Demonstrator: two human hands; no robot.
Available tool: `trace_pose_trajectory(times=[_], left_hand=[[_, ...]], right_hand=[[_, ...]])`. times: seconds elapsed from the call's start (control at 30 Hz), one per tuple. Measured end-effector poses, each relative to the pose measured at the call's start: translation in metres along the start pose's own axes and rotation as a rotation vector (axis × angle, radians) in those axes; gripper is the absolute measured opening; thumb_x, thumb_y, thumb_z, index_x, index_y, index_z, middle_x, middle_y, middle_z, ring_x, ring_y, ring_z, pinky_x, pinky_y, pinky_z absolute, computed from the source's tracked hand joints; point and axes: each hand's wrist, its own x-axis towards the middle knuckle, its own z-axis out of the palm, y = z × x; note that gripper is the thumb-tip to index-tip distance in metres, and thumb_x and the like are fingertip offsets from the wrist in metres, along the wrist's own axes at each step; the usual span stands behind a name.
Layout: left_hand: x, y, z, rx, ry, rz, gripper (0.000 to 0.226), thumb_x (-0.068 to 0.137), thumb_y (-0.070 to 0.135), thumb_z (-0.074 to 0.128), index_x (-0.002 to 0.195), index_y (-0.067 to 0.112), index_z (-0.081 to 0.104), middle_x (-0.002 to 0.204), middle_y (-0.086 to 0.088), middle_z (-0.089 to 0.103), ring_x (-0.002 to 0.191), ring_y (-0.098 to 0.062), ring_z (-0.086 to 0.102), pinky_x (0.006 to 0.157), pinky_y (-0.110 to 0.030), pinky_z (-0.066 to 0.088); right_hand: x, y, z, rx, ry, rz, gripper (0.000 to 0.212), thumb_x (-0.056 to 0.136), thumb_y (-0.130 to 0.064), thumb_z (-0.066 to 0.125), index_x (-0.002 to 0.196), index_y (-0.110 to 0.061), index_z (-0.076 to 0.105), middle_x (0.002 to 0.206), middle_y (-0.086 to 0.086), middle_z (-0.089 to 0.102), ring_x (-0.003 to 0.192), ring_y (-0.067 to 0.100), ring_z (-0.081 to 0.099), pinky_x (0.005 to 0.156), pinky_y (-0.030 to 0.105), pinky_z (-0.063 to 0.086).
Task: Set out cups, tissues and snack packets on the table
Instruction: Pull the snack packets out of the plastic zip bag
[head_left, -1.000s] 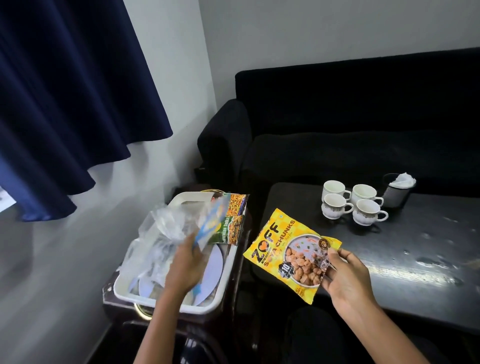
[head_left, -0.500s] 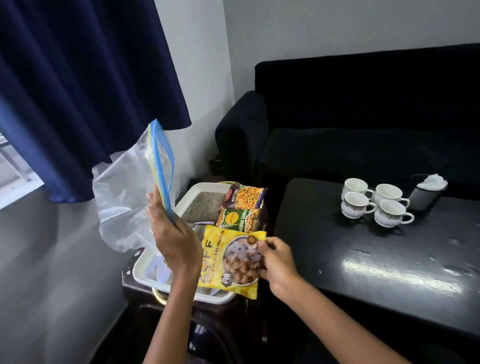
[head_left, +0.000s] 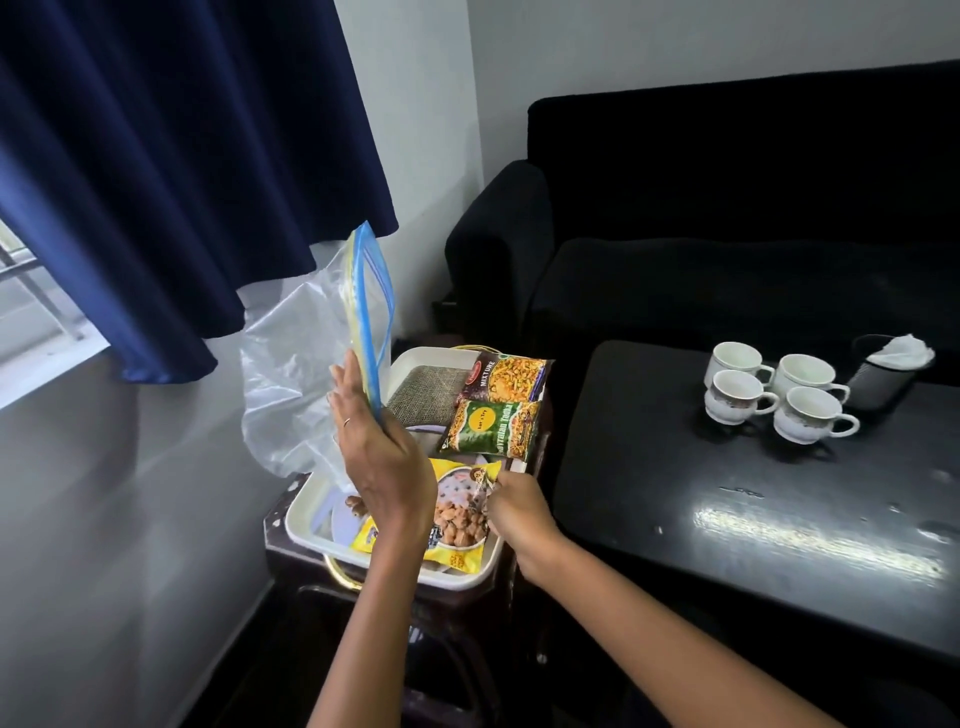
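Yellow pkt (head_left: 457, 512) in R hand (head_left: 511, 506)

Counted four white cups (head_left: 774, 391) on the dark table (head_left: 727, 519), one tissue holder (head_left: 883, 374), three snack packets (head_left: 491, 426) in the tray (head_left: 311, 499), plus one clear zip bag (head_left: 306, 374).

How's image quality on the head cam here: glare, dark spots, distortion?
Head view: daylight from the window at left; bright specular glare streaks on the glossy black table; black sofa crushed to near featureless shadow; wide-angle bend in the curtain and wall edges; clear zip bag in the left hand is translucent and low contrast; yellow snack packet print is sharp.
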Motion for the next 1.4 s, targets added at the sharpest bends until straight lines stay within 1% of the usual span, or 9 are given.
trace_pose_trajectory(times=[0.1,0.3,0.4,0.67,0.83,1.07,1.2,1.3,1.4], left_hand=[[-0.005,0.002,0.003,0.018,-0.040,0.010,0.058,0.098,-0.002,0.033,0.149,0.025,0.025,0.156,-0.004,0.028,0.146,-0.027,0.022,0.115,-0.052,0.028],[-0.030,0.024,0.014,0.019,-0.237,0.091,0.059,0.097,0.000,0.035,0.147,0.027,0.019,0.155,0.008,0.016,0.148,-0.022,0.010,0.118,-0.053,0.021],[-0.045,0.038,0.021,0.013,-0.382,0.163,0.057,0.098,0.006,0.033,0.146,0.033,0.019,0.158,0.010,0.006,0.149,-0.015,0.000,0.120,-0.048,0.015],[-0.067,0.050,0.028,-0.001,-0.751,0.285,0.070,0.084,0.058,0.031,0.149,0.043,0.011,0.155,0.025,-0.019,0.146,-0.002,-0.012,0.120,-0.051,0.007],[-0.060,0.059,0.026,-0.073,-0.410,0.010,0.090,0.071,0.084,0.022,0.149,0.039,0.018,0.155,0.023,-0.023,0.145,-0.003,-0.014,0.116,-0.046,-0.007],[-0.042,0.054,0.022,-0.659,-0.466,-0.904,0.108,0.060,0.061,0.066,0.151,0.032,0.016,0.159,-0.009,0.015,0.137,-0.036,0.035,0.102,-0.062,0.039],[-0.045,0.048,0.023,-0.783,-0.640,-0.907,0.078,0.068,0.048,0.067,0.139,0.026,0.045,0.139,-0.009,0.051,0.127,-0.028,0.049,0.093,-0.056,0.050],[-0.050,0.054,0.025,-0.740,-0.710,-0.793,0.072,0.068,0.049,0.067,0.133,0.025,0.049,0.130,-0.005,0.060,0.119,-0.024,0.057,0.096,-0.057,0.048],[-0.056,0.058,0.024,-0.700,-0.803,-0.695,0.068,0.067,0.052,0.072,0.127,0.026,0.053,0.117,0.001,0.069,0.107,-0.019,0.066,0.100,-0.054,0.045]], right_hand=[[-0.008,-0.005,-0.009,-0.017,0.055,-0.131,0.051,0.095,-0.008,0.038,0.146,-0.015,0.032,0.149,0.003,0.037,0.124,0.016,0.049,0.096,0.029,0.041],[-0.027,-0.050,-0.040,0.407,-0.123,-0.350,0.092,0.070,-0.063,0.065,0.146,-0.030,0.025,0.154,-0.006,0.028,0.139,0.007,0.028,0.110,0.030,0.025],[-0.032,-0.070,-0.060,0.516,-0.159,-0.398,0.109,0.055,-0.064,0.073,0.146,-0.033,0.021,0.152,-0.006,0.032,0.137,0.009,0.032,0.116,0.041,0.022],[-0.030,-0.076,-0.099,0.730,0.112,-0.464,0.037,0.096,-0.008,0.049,0.130,-0.022,0.048,0.115,-0.003,0.065,0.112,0.023,0.062,0.102,0.045,0.045],[-0.039,-0.071,-0.133,0.847,0.097,-0.382,0.029,0.097,-0.005,0.044,0.107,-0.030,0.054,0.111,-0.003,0.064,0.097,0.030,0.069,0.067,0.048,0.060],[-0.049,-0.062,-0.172,0.947,-0.029,-0.222,0.030,0.097,0.001,0.038,0.121,-0.009,0.053,0.115,0.014,0.068,0.086,0.034,0.072,0.062,0.049,0.060],[-0.047,-0.056,-0.167,0.631,0.317,-0.249,0.033,0.098,0.003,0.037,0.121,-0.016,0.050,0.100,0.005,0.062,0.068,0.014,0.072,0.048,0.028,0.056],[-0.038,-0.039,-0.156,0.053,0.578,-0.382,0.039,0.096,0.001,0.033,0.132,-0.015,0.036,0.127,0.012,0.054,0.108,0.030,0.059,0.082,0.041,0.050],[-0.040,-0.028,-0.139,-0.284,0.641,-0.607,0.076,0.090,0.013,0.034,0.149,-0.026,0.006,0.159,0.006,0.011,0.145,0.014,0.017,0.114,0.037,0.030]])
